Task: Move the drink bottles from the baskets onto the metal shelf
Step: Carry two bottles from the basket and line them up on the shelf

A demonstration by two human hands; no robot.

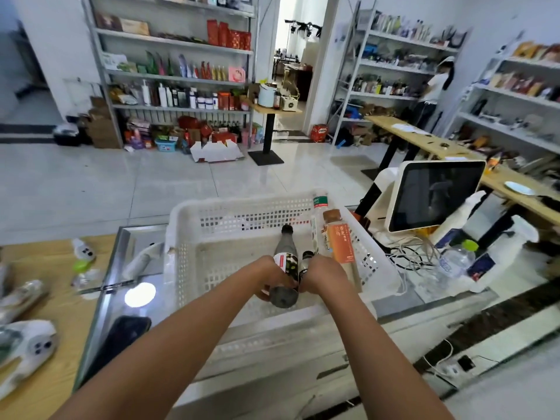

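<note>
A white perforated basket (188,219) stands on the glass counter in front of me. Inside it, my left hand (268,275) grips a grey bottle (285,250) with a black cap and a patterned label. Beside it, my right hand (322,275) holds a smaller dark bottle (306,260), mostly hidden by the fingers. Against the basket's right wall lean an orange-label tea bottle (338,237) and a clear bottle with a green label (318,213). A tall metal shelf (178,75) full of goods stands across the room.
A point-of-sale screen (436,192) and tangled cables sit right of the basket, with a green-capped water bottle (457,259). A wooden table (45,298) at left holds bottles and packets. A black phone (124,334) lies on the counter. A person (433,89) stands by the right shelves.
</note>
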